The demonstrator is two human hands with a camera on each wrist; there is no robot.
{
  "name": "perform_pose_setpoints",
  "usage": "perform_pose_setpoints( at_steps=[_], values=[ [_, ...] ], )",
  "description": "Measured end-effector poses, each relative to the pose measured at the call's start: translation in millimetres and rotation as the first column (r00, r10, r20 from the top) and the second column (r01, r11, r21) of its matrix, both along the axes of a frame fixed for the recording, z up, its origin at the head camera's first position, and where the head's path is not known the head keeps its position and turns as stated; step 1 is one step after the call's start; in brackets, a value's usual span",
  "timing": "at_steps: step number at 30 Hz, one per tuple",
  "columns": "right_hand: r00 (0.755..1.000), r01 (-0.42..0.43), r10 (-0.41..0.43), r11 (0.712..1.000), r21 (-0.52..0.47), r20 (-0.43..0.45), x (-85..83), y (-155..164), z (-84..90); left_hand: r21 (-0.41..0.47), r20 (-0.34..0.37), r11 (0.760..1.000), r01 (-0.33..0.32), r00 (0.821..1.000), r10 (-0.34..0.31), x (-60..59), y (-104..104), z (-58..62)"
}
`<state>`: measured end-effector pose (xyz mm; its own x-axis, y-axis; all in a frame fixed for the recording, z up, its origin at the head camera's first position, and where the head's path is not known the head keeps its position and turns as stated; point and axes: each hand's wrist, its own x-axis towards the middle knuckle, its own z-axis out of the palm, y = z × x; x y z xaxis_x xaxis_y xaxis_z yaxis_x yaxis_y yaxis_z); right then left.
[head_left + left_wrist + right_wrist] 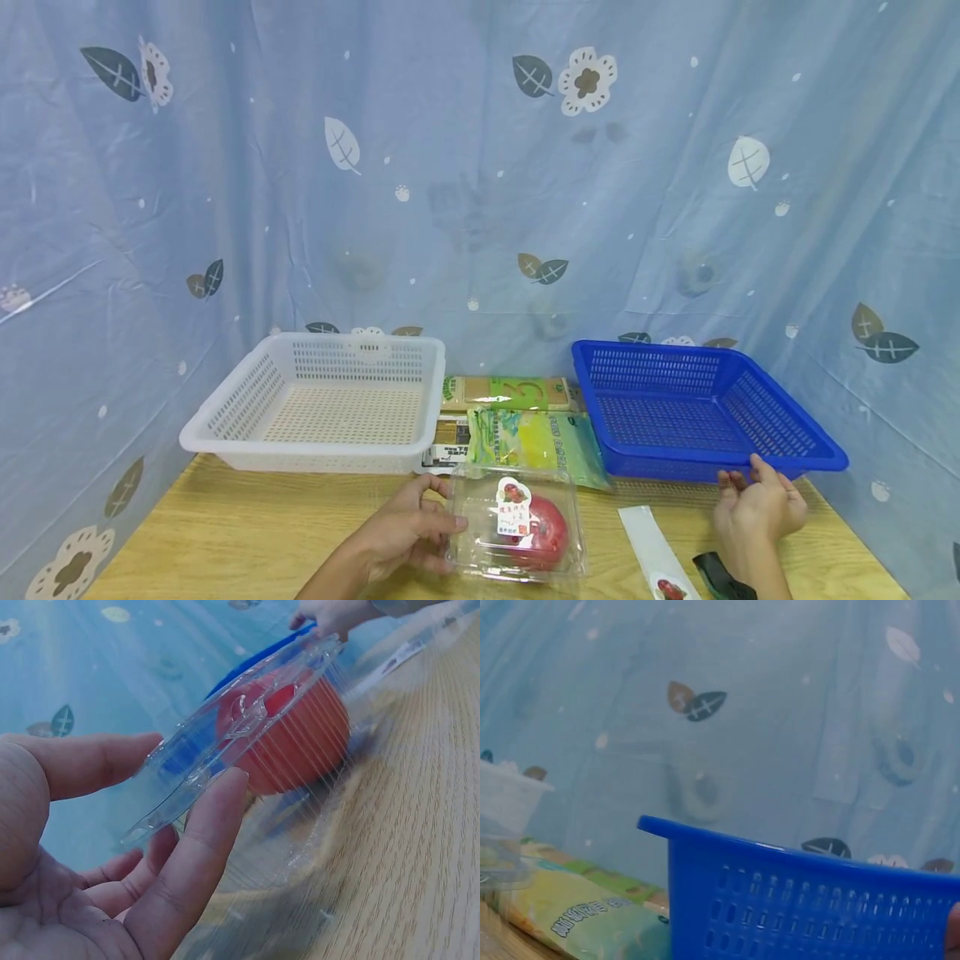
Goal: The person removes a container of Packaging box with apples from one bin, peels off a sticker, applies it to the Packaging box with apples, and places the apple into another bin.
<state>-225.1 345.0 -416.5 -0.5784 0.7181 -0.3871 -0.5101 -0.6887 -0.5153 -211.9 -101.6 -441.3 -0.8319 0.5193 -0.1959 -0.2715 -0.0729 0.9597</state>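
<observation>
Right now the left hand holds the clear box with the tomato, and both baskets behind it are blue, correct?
Not quite. Only the right basket is blue; the left basket is white, as the head view shows. The left hand does hold the clear box with the tomato.

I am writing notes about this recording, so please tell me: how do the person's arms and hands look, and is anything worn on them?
Both forearms are bare in the head view, with no sleeves showing. The left hand wears no glove and no ring that I can see. The right hand is also ungloved; a dark strap shows near its wrist. Whether it wears a ring is too small to tell. Nails look short and unpainted.
</observation>
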Motion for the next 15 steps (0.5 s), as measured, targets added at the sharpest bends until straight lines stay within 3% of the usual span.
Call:
perform_pose_setpoints(
  at_steps=[6, 15],
  values=[
    [0.988, -0.068, 0.051, 0.990, -0.120, -0.144, 1.1, 8.7, -2.6, 0.061, 0.009, 0.998, -0.011, 1.000, 0.010, -0.1, 1.3, -4.6],
    [0.988, -0.054, 0.033, 0.989, -0.139, -0.151, 3.6, 11.8, -4.1, 0.119, -0.007, 0.993, -0.011, 1.000, 0.011, -2.6, 4.3, -6.5]
  ],
)
